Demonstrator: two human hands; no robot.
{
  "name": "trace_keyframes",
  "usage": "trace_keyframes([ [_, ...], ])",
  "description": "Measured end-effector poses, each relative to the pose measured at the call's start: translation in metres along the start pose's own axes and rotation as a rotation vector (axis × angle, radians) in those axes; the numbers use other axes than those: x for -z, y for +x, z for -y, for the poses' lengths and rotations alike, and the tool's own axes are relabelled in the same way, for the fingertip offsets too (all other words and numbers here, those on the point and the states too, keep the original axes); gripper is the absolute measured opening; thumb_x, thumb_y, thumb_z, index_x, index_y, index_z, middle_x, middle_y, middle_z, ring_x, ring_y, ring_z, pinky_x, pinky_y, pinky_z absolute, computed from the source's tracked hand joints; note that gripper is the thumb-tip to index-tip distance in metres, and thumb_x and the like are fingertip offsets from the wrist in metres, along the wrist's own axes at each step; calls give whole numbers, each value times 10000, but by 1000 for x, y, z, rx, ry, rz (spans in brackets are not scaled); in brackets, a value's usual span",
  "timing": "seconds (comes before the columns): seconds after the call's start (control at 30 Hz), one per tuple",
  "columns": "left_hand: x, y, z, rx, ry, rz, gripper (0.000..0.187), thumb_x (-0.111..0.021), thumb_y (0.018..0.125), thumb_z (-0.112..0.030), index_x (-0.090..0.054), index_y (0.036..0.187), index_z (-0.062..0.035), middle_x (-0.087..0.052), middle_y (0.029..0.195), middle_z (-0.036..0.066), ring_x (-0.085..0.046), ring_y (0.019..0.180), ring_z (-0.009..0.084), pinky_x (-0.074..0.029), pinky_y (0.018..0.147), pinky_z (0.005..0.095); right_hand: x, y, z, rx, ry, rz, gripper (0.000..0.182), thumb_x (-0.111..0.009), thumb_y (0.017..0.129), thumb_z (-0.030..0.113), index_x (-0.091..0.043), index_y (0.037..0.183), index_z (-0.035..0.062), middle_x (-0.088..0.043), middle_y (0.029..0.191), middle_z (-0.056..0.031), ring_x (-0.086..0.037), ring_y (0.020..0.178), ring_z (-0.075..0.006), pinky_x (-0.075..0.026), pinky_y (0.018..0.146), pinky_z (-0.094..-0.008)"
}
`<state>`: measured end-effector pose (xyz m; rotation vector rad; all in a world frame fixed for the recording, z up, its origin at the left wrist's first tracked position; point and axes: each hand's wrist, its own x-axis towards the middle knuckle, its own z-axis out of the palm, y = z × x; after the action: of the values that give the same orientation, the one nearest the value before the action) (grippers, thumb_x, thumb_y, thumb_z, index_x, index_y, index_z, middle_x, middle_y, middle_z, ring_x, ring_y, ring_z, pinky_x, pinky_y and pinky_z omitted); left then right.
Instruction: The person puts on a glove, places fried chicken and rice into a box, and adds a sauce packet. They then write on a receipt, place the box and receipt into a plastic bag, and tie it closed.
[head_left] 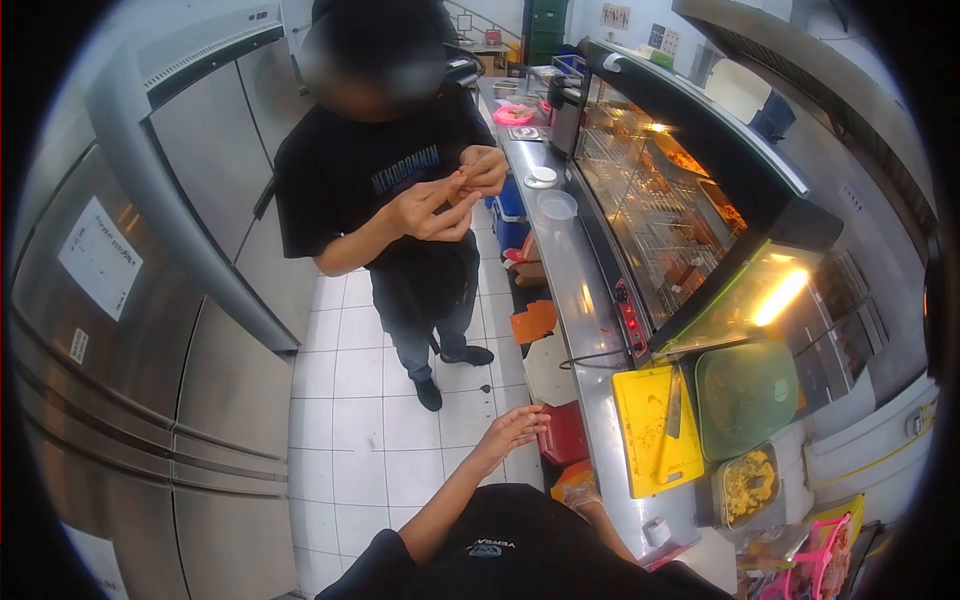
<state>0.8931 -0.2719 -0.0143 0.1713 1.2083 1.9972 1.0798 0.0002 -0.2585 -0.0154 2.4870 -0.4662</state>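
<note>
Raised in front of my chest, my left hand [508, 438] has its fingers stretched out and nothing in it. My right hand [583, 497] is low by the counter edge, in what looks like a clear glove; its fingers are too unclear to make out. To its right on the steel counter [598, 405] lies a yellow cutting board [648, 445] with a knife [675, 405] and food bits. A container of chopped yellow food [748, 486] stands beside it, below a green translucent lid [745, 398].
A person in black [400, 150] stands ahead in the aisle, hands together at chest height. Steel refrigerators [120, 300] line the left. A lit glass food warmer [690, 210] stands on the counter at right. A red bin [562, 435] sits beside the counter.
</note>
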Motion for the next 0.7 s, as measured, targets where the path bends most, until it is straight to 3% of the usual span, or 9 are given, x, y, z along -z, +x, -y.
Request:
trace_keyframes([
  [0.33,-2,-2,-2,14,8,-8,448,-475,1033,-312,-449,1397,-52,-572,1339,116,-561,1205,191,-421,1032,343,-2,-1,-2,136,-77,-52,216,-563,867,256,-670,950,88,-699,969,-152,-658,955,-334,-503,808,-438],
  [0.7,-2,-3,1,8,6,6,437,-480,1031,-320,-471,1389,-70,-581,1328,94,-570,1191,170,-431,1022,329,-11,2,-2,53,-153,4,260,-541,868,273,-698,983,101,-710,991,-151,-683,935,-326,-523,786,-447],
])
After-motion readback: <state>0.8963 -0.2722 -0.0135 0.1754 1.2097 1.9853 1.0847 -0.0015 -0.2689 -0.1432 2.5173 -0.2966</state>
